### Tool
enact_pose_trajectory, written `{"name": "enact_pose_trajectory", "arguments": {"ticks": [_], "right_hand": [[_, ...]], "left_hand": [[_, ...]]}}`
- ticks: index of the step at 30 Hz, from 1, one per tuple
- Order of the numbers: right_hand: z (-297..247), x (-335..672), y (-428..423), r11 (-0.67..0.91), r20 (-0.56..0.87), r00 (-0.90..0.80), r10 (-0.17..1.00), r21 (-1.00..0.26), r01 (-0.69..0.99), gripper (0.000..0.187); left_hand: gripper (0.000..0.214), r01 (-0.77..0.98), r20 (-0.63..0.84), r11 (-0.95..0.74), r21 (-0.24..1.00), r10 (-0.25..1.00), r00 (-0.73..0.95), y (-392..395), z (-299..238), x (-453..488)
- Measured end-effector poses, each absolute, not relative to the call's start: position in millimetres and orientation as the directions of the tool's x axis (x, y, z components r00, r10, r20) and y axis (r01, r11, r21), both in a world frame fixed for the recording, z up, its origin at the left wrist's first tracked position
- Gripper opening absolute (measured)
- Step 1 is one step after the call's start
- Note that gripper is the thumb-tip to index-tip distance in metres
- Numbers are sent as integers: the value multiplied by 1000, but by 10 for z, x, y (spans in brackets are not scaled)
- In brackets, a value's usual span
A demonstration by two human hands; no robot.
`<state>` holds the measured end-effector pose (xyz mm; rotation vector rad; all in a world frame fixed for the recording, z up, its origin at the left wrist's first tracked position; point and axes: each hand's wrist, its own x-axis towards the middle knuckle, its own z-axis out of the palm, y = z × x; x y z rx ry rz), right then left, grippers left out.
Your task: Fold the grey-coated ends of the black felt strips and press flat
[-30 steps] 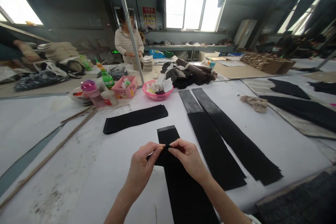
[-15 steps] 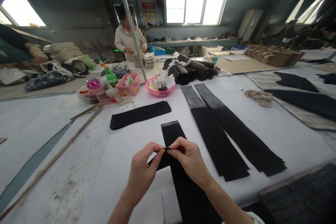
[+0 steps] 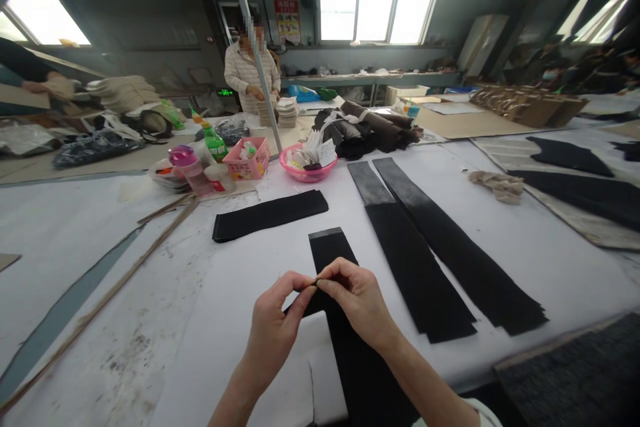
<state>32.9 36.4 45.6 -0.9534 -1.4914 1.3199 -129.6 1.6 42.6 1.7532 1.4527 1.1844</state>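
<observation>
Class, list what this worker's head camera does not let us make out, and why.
From the head view:
Pinched black piece: its full shape, partly hidden by the left hand and right hand.
Long black strip: near end, cut off by the bottom edge.
Paper slip in the pink basin: any writing, too small.
People at far right: what they hold, dim and blurred.
</observation>
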Motion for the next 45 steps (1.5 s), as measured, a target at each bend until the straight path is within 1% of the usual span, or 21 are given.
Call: {"name": "enact_pose_trajectory", "arguments": {"ticks": [4, 9, 11, 13, 16, 22, 29, 33, 37, 40, 42, 45], "right_hand": [[432, 327, 360, 138, 133, -291, 947, -990, -2, 9], [407, 269, 379, 70, 67, -325, 943, -998, -4, 11], [433, 248, 384, 108, 96, -337, 937, -994, 17, 11], [470, 239, 382, 172, 155, -326, 933, -985, 24, 14], [511, 248, 372, 194, 184, -327, 927, -981, -3, 14], [493, 309, 383, 124, 129, -329, 936, -992, -36, 16], [453, 335, 413, 12, 46, -302, 952, -993, -115, 17], [426, 350, 441, -49, -1, -291, 957, -986, -157, 20], [432, 506, 539, -116, -55, -218, 974, -954, -276, 23], [434, 601, 588, -137, -75, -224, 972, -950, -280, 25], [418, 594, 589, -167, -99, -258, 961, -951, -259, 26], [389, 511, 577, -197, -121, -280, 952, -945, -261, 29]], "left_hand": [[16, 467, 164, -171, 868, 985, 56, -4, 427, -1375], [15, 479, 198, -180, 859, 980, 12, -53, 407, -1392], [15, 485, 225, -191, 853, 974, -11, -69, 415, -1379], [14, 480, 229, -191, 856, 973, -23, -82, 430, -1377], [16, 450, 181, -160, 879, 983, -3, -106, 437, -1403], [21, 416, 82, -71, 907, 997, -9, -216, 338, -1511], [19, 473, 79, -52, 880, 996, -38, -336, 235, -1661], [21, 468, 47, -15, 884, 997, -57, -389, 184, -1745], [23, 399, -25, 92, 912, 985, -171, -484, 96, -1901], [27, 338, -81, 175, 925, 958, -276, -546, 31, -2000], [30, 306, -93, 191, 933, 947, -307, -553, 9, -2014], [30, 278, -59, 148, 949, 951, -303, -504, 24, -1962]]}}
